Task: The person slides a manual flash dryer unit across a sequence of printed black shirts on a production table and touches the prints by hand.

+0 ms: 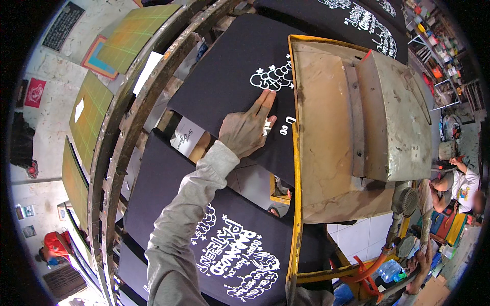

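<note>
Left hand point(245, 127) is reaching in, grey sleeve point(184, 219) behind it; index and middle fingers are lying together, tips touching the print point(273, 79) on the black shirt point(219, 81). Thumb is sitting apart, nothing visibly gripped. Shirt is lying flat at upper centre, its right side running under the yellow frame point(297, 168).

Right hand point(422, 262) is showing small at lower right, beside a bar point(398, 285); can't tell if the fingers are closing on it.

Frame is carrying a brown panel point(326, 188), with a metal box point(403, 122) sitting on top. Box is hiding its inside, contents unknown. Round grille point(406, 201) is sticking out just below it.

Second shirt point(163, 188) is lying nearer the person, with white lettering and drawings partly showing past the sleeve. White card point(186, 137) is showing between the two shirts. Metal rail point(122, 112) is curving past on the left.

Containers: clear blue bottle point(390, 270) is lying near the bar; can't read the contents. Bucket point(448, 149) is standing far right, inside not readable. Shelves point(434, 71) at upper right are holding mixed small items, too small to identify. A co-worker point(465, 188) in a white top is sitting beyond the box.
</note>
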{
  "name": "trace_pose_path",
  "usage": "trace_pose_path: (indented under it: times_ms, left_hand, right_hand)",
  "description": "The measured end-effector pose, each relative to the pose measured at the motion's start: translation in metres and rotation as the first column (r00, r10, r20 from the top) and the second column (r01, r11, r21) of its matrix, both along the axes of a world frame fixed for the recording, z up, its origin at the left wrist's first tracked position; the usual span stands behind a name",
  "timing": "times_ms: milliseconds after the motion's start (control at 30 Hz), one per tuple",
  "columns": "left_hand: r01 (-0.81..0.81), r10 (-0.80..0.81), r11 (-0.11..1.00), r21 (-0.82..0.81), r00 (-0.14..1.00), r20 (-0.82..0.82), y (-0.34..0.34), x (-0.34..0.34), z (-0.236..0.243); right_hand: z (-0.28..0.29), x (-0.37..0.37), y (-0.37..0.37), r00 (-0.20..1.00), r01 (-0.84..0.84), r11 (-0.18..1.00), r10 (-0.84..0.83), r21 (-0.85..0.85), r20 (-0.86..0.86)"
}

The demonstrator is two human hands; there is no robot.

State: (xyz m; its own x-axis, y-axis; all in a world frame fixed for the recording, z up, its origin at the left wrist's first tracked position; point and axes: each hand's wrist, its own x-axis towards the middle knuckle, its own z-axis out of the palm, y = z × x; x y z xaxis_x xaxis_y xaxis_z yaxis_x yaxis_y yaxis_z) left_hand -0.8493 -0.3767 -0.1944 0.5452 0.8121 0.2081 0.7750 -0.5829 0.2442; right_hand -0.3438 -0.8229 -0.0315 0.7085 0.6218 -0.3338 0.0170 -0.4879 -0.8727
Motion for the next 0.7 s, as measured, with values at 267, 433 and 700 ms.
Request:
trace_pose_path:
  times_ms: [267,433,700]
  left_hand:
    - [0.056,-0.057,0.998,-0.026,0.998,-0.029,0.003,-0.007,0.002]
    - [0.047,-0.047,0.999,0.008,0.999,0.019,0.004,-0.006,0.003]
    - [-0.023,0.017,0.994,0.104,0.998,0.063,0.013,-0.009,0.01]
  right_hand:
    - [0.002,-0.016,0.011,0.998,0.068,0.997,-0.067,0.046,-0.008]
    - [0.006,-0.021,0.016,0.995,0.099,0.994,-0.098,0.035,-0.03]
    - [0.007,-0.021,0.015,0.997,0.075,0.997,-0.075,-0.028,-0.004]
